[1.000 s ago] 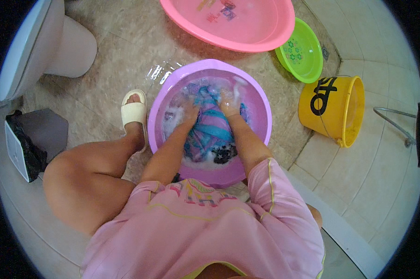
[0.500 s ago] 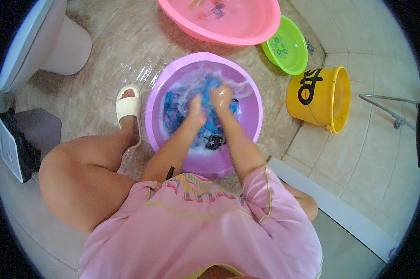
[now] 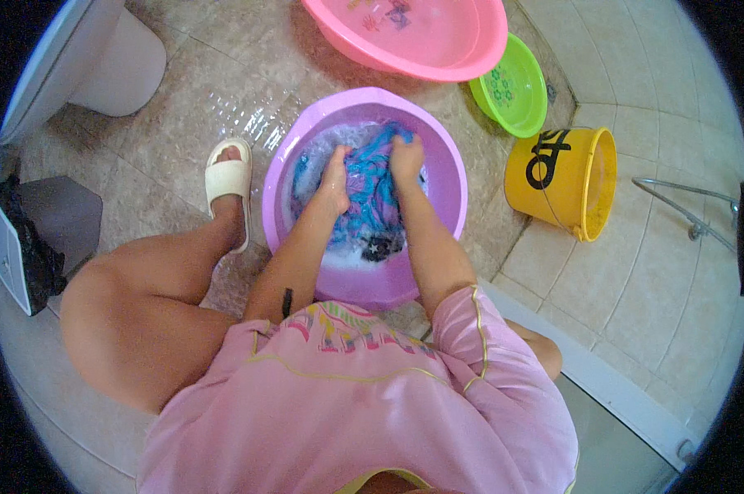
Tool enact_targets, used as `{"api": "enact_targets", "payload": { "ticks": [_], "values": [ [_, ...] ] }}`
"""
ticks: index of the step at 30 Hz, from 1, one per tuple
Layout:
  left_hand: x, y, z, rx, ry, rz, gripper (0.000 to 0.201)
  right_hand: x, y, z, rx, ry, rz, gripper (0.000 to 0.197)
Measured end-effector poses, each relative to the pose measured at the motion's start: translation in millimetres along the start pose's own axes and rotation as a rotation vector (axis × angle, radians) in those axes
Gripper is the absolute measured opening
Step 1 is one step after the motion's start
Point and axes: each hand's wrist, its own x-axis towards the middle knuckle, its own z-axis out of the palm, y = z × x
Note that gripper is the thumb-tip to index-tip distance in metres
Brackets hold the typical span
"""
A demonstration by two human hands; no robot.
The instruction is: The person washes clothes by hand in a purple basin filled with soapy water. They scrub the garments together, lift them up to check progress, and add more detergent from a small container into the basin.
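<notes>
Between my legs stands a purple basin (image 3: 450, 177) with soapy water and suds in it. A wet blue and purple cloth (image 3: 370, 185) is spread between my two hands, partly raised from the suds. My left hand (image 3: 334, 183) is closed on the cloth's left edge, its fingers partly hidden. At the cloth's upper right, my right hand (image 3: 406, 162) is curled in a grip round a bunch of it. Nearer to me, a black piece of fabric with pale stars (image 3: 378, 248) lies in the foam.
Beyond the basin are a big pink basin (image 3: 491, 53) and a green basin (image 3: 539, 103). A yellow bucket (image 3: 553, 177) stands at the right by the tiled wall. On the left are a toilet (image 3: 129, 70) and a bin with a black liner (image 3: 59, 222). The floor (image 3: 216, 99) is wet.
My hands have moved apart, and the cloth that was bunched between them is now spread out. The view has shifted slightly.
</notes>
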Motion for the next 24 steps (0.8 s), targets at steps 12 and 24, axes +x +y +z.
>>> {"api": "enact_targets", "payload": {
  "ticks": [12, 24],
  "values": [
    [49, -4, -86, 1.137, 0.602, 0.858, 0.047, 6, 23, 57, -0.768, -0.631, -0.893, 0.043],
    [27, -2, -28, -0.111, -0.311, 0.281, 0.051, -131, -50, -22, 0.051, -0.491, -0.752, 0.038]
  ]
}}
